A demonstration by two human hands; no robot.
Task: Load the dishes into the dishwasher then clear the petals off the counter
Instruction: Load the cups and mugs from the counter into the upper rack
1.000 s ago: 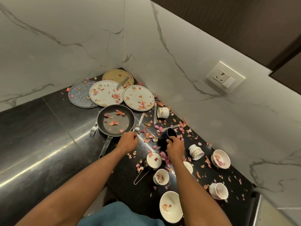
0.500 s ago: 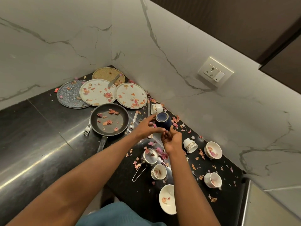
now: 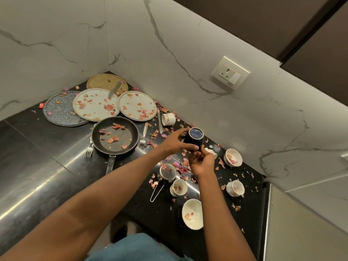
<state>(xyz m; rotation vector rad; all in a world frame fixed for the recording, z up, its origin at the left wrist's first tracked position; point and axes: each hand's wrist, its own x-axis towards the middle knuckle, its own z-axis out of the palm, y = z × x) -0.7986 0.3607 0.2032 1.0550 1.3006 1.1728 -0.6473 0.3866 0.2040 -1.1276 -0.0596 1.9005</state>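
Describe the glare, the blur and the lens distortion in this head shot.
Head view: bright streaks of glare cross the black counter at left; the wide-angle lens tilts and bends the marble wall; the dark blue cup, held in both hands, looks slightly soft.

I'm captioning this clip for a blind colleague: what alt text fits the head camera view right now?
Two bare hands, left hand and right hand, hold a dark blue cup tipped over a black counter strewn with pink petals. Behind sit a frying pan, several plates, forks and white cups, all in a marble-walled corner.
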